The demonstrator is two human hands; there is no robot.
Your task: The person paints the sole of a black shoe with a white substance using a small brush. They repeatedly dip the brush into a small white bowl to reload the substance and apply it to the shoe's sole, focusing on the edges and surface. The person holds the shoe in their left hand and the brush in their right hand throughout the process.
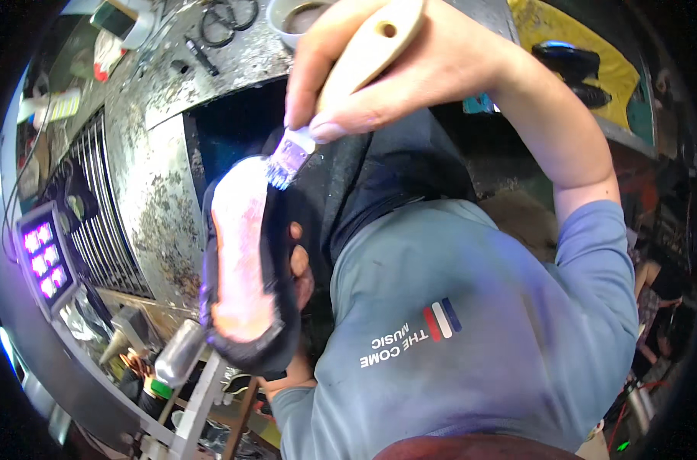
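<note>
A black shoe [282, 307] is held sole side up, left of my body. Its underside [241, 238] looks pale and pinkish inside a dark rim, with bright glare at the far end. My left hand [301, 268] grips the shoe from below and the right; only a few fingertips show past its edge. In my right hand [432, 77] is a flat brush [375, 46] with a pale handle that has a hole in it. Fingers and thumb close round the handle near the ferrule. The bristles touch the far right edge of the sole, or come very close to it.
A worn workbench [149, 138] curves along the far left, bearing black-handled scissors [226, 23] and a white cup [287, 19]. A lit purple lamp panel [45, 261] stands left. A metal bottle [178, 353] is near the shoe. Yellow cloth [532, 23] lies far right. Another person [659, 284] shows right.
</note>
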